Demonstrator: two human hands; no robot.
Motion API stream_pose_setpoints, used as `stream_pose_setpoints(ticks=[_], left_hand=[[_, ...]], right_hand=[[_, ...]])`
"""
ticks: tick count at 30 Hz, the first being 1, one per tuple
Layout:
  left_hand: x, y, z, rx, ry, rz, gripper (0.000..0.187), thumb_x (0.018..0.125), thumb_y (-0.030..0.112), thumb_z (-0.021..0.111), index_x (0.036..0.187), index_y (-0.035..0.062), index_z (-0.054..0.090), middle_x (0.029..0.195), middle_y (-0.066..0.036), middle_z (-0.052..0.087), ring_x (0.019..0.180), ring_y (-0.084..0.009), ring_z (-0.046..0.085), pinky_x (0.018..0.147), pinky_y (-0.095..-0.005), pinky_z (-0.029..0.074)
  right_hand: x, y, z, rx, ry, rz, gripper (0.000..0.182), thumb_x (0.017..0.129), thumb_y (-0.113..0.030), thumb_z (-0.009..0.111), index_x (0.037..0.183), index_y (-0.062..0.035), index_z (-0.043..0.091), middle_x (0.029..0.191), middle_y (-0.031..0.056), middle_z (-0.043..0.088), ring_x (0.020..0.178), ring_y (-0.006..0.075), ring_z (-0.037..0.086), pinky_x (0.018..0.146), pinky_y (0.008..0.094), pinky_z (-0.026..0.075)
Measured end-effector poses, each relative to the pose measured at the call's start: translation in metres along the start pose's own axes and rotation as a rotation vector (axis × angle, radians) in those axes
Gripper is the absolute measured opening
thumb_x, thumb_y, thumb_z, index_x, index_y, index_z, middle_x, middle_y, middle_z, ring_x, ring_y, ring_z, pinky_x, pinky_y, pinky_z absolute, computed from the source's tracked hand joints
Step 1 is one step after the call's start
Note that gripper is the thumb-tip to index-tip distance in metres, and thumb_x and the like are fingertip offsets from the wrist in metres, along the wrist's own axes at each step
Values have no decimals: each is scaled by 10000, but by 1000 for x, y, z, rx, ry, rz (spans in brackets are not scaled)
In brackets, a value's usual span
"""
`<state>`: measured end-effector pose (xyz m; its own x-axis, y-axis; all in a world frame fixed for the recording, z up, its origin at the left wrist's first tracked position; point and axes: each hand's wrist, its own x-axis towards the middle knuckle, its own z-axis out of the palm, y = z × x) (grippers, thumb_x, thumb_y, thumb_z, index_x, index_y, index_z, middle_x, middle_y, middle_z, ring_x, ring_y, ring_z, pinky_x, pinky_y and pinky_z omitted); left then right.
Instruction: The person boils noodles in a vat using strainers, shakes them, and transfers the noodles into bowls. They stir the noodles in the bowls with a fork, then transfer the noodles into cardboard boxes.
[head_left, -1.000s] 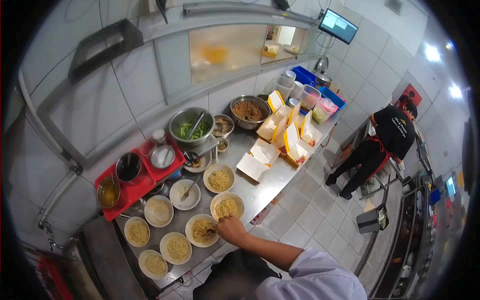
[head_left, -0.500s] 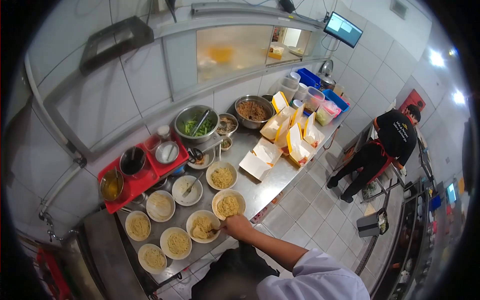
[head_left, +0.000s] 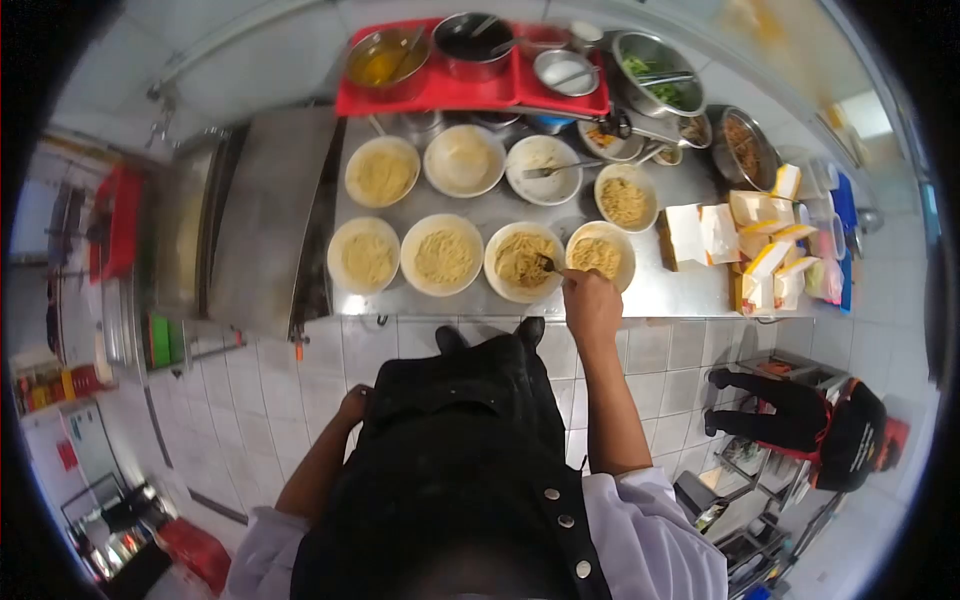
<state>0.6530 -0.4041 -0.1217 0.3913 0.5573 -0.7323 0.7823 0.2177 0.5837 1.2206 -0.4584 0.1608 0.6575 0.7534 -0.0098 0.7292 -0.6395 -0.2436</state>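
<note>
My right hand point(head_left: 594, 302) is closed around the handle of a fork point(head_left: 554, 267). Its tines are in the noodles of a white bowl point(head_left: 494, 276) in the front row. Just behind my fingers is another bowl of noodles point(head_left: 597, 257). Two more noodle bowls point(head_left: 445, 254) continue the row to the left. Behind them stand a bowl with a pale layer point(head_left: 464, 160) and a nearly bare bowl point(head_left: 517, 180) with a metal utensil in it. My left hand point(head_left: 353, 403) hangs low beside the black apron point(head_left: 450, 450), its fingers mostly hidden.
Red trays point(head_left: 430, 95) with sauce pots line the back of the steel table point(head_left: 680, 295). A bowl of greens point(head_left: 650, 80) and a pot of brown topping point(head_left: 742, 150) stand at the back right. Opened takeaway boxes point(head_left: 715, 232) crowd the right end. Another person point(head_left: 845, 435) stands lower right.
The head view has swung down and turned, so the bowls now run straight across and my apron and left hand show. My right hand still holds the fork in the noodles.
</note>
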Motion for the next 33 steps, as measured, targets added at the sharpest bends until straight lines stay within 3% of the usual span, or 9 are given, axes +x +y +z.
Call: stream_pose_setpoints(ticks=[1,7,11,14,21,24,26,30,33], left_hand=[[-8,6,-3,94,-5,170,331,857,353,694,1004,57,681,1030,-163,683,963,-287,671,860,-378,528],[-17,27,1,-78,-40,-30,290,862,297,699,1019,54,677,1013,-146,690,947,-274,680,840,-380,533],[-35,48,1,105,-95,14,285,880,285,651,1045,54,663,959,-132,694,960,-275,667,846,-382,529],[-40,62,-3,302,-85,76,285,891,286,632,1057,56,654,921,-106,701,954,-261,667,852,-378,529],[-30,53,-2,109,23,-4,296,924,293,624,1072,37,642,951,-136,717,887,-266,696,817,-368,544],[-21,27,7,-24,7,89,309,872,245,680,1085,24,645,929,-162,716,893,-294,694,817,-385,541],[-21,21,14,-82,1,20,310,860,241,693,1078,24,646,923,-168,715,885,-293,694,809,-387,541],[-33,47,13,35,-27,-50,329,849,249,711,1070,14,644,945,-179,719,897,-292,698,790,-385,540],[-35,56,10,96,-22,11,329,855,252,708,1070,13,641,949,-185,718,898,-286,700,781,-381,540]], right_hand=[[1,5,15,-1,-25,-15,170,849,-171,652,960,-135,775,797,159,705,729,336,684,663,430,540],[8,35,29,893,-181,93,186,845,-104,692,1010,-62,766,887,167,735,754,215,710,671,327,520],[-3,14,-35,167,19,-94,198,809,-102,698,992,-72,766,884,140,732,764,290,705,692,363,540],[8,-5,-19,16,-133,23,193,811,-158,682,965,-82,770,870,131,725,769,328,690,701,396,542],[23,60,7,827,-428,-3,210,860,-163,694,1038,-73,758,868,150,733,771,193,692,706,310,515],[15,56,-30,468,-390,41,192,855,-155,696,1019,-82,764,911,149,731,784,216,699,718,324,519],[10,32,-42,178,-86,-126,183,851,-156,695,1006,-92,766,951,146,728,786,255,698,727,340,522],[17,20,9,70,-136,-269,185,842,-127,692,1008,-108,770,973,141,725,785,284,692,735,356,526],[25,31,28,428,-439,-66,195,835,-117,705,1018,-107,770,942,142,729,756,247,686,724,335,523]])
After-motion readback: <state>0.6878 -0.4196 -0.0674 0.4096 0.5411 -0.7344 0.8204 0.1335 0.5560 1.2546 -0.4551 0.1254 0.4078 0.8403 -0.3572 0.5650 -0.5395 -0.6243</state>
